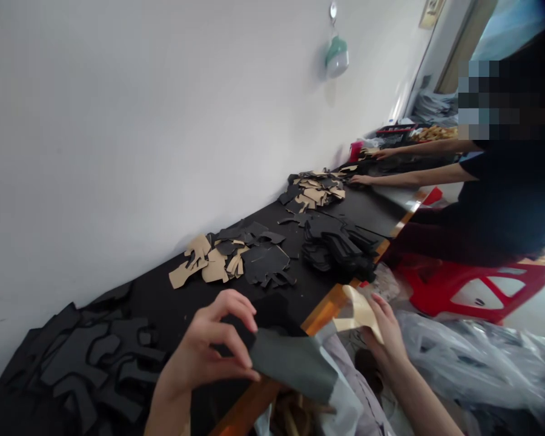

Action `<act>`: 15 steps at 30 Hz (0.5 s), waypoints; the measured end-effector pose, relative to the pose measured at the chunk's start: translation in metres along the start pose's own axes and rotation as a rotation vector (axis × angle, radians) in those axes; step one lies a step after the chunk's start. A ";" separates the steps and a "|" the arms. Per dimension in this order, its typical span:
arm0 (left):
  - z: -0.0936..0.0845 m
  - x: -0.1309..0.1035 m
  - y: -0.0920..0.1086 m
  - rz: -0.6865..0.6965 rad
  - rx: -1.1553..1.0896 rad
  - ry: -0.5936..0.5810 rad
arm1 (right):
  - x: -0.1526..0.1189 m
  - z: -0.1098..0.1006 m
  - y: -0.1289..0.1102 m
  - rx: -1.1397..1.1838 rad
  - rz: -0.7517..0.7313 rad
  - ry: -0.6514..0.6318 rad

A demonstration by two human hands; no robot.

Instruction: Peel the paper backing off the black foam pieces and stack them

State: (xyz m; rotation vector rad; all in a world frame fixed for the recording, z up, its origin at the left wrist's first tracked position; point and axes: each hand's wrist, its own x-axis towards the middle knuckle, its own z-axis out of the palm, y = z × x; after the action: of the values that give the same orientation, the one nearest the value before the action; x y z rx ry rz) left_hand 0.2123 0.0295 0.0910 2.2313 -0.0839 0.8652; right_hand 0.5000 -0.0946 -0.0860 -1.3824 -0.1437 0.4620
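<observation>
My left hand point(204, 345) is closed, thumb and fingers pinching the near end of a dark grey flat piece point(295, 360) over the table's front edge. To its right, my right hand point(388, 333) grips a curled cream-coloured cut piece point(363, 310) between thumb and fingers. I cannot tell whether the two pieces are joined. Left of my left hand lies a spread heap of black cut pieces point(82, 357). Beyond my hands are black and tan cut pieces point(215, 263), and a stack of black shapes point(333, 239) sits to their right.
The black table point(158, 303) runs along a white wall, with an orange-brown front edge point(329, 306). Farther along, another person point(504, 188) reaches over a black-and-tan pile point(315, 191). A red stool point(436, 287) and clear plastic bags point(476, 357) stand at the right.
</observation>
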 end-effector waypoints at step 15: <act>-0.012 0.001 -0.023 -0.655 -0.302 0.756 | -0.107 -0.044 0.137 -0.466 -0.144 -0.517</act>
State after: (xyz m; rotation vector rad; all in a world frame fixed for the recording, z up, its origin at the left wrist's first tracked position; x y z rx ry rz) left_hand 0.2134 0.0543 0.0837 1.3870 0.7692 1.1462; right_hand 0.3880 -0.1619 -0.2086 -1.6640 -0.8098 0.6857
